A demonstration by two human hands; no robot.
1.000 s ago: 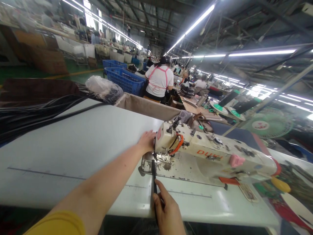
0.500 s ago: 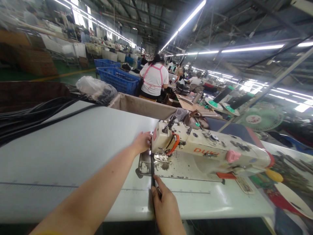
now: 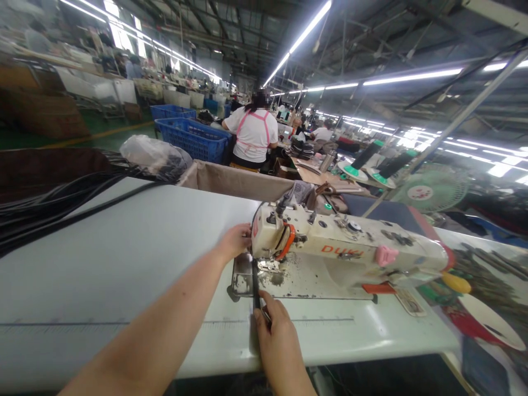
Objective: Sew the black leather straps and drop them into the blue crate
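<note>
A narrow black strap [image 3: 256, 283] runs lengthwise under the presser foot [image 3: 268, 266] of a white sewing machine [image 3: 330, 247]. My right hand [image 3: 280, 333] is closed on the strap's near part at the table's front, thumb and forefinger along it. A small dark metal item [image 3: 267, 316] shows between its fingers; its kind is unclear. My left hand [image 3: 237, 240] is beyond the needle area, at the left side of the machine head. Its fingers are curled in a pinch at the strap's far part, with the fingertips partly hidden by the head.
On the white table [image 3: 124, 264], a printed ruler line [image 3: 103, 323] crosses the front. A bundle of black straps [image 3: 82, 212] lies at left. Behind stand a fabric-lined bin [image 3: 231, 179], blue crates [image 3: 192, 137] and a seated person [image 3: 253, 135]. Thread cones [image 3: 365, 154] and a fan [image 3: 431, 190] are right.
The view has swung slightly, shifting the scene left. My right hand has moved a little forward along the strap, toward the machine. My left hand stays beside the machine head.
</note>
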